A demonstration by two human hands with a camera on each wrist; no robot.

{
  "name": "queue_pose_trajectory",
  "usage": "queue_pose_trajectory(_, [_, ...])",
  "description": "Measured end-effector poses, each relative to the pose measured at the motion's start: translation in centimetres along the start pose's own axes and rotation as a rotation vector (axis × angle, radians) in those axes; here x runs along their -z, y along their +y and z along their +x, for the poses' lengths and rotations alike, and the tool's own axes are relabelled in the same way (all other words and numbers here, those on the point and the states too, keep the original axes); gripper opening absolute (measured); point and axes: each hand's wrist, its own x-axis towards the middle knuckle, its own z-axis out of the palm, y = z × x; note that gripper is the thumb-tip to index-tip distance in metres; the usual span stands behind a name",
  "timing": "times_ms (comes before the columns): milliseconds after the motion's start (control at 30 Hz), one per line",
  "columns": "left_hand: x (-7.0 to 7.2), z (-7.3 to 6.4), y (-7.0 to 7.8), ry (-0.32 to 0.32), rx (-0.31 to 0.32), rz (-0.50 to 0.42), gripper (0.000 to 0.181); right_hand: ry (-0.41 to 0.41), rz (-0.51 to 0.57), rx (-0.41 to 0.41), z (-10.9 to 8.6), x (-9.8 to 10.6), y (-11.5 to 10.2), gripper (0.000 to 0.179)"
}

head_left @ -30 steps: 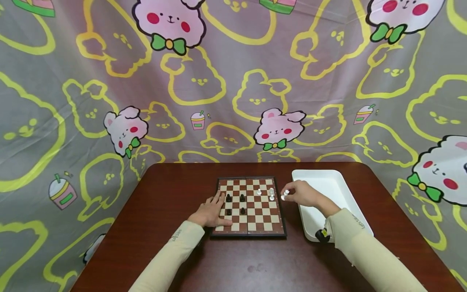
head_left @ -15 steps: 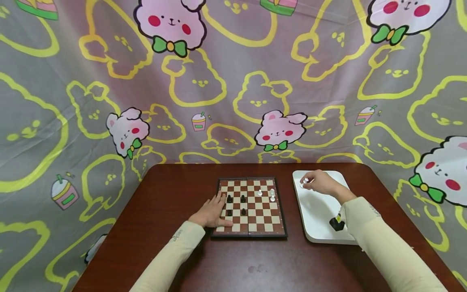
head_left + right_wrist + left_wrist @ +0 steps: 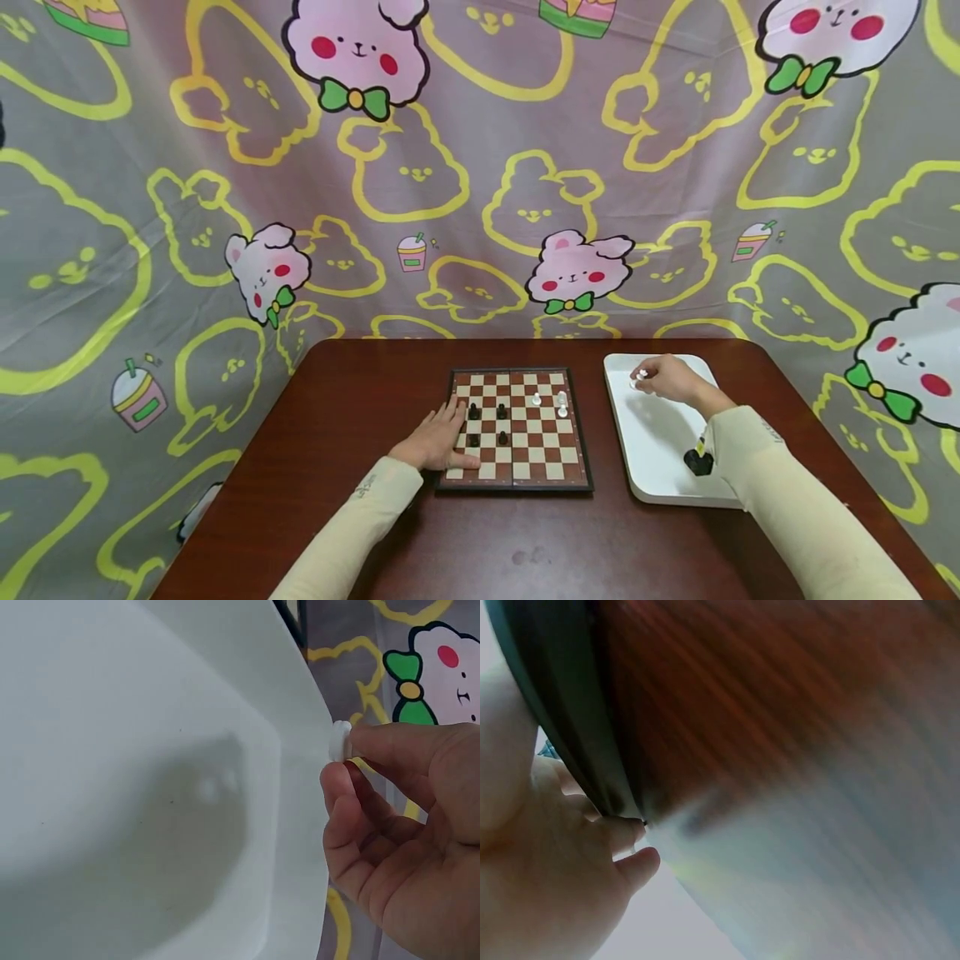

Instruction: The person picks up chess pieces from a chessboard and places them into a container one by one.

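The chessboard (image 3: pixel 536 456), brown and cream squares in a dark frame, lies flat and unfolded; the left hand (image 3: pixel 432 437) rests spread over its left edge, thumb on the near squares; four black pieces (image 3: pixel 502 412) stand upright on the board's left half, near that hand; three white pieces (image 3: pixel 536 401) stand on the right half, two of them close together by the right edge; the right hand (image 3: pixel 672 380) pinches a small white chess piece (image 3: pixel 340 741), tilted, above the far part of the shallow white tray (image 3: pixel 636 437).
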Motion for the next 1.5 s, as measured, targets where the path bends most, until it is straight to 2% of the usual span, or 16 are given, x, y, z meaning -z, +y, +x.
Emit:
queue_pose_trajectory(433, [-0.1, 0.1, -0.2, -0.008, -0.012, 0.022, 0.113, 0.003, -0.042, -0.01, 0.1, 0.5, -0.2, 0.026])
queue_pose_trajectory(700, [0.2, 0.0, -0.2, 0.004, -0.018, 0.016, 0.113, -0.003, -0.029, 0.033, 0.3, 0.2, -1.9, 0.026])
queue_pose_trajectory(967, [0.1, 0.1, -0.1, -0.003, -0.001, 0.002, 0.113, -0.02, -0.039, 0.081, 0.9, -2.3, -4.1, 0.019])
queue_pose_trajectory(1200, [0.3, -0.1, -0.1, -0.003, 0.001, -0.002, 0.112, -0.094, -0.03, 0.093, 1.6, -4.9, -5.9, 0.015])
queue_pose_trajectory(1500, [0.0, 0.0, -0.1, 0.009, -0.012, -0.003, 0.112, -0.129, -0.032, 0.129, 2.2, -7.4, -7.0, 0.011])
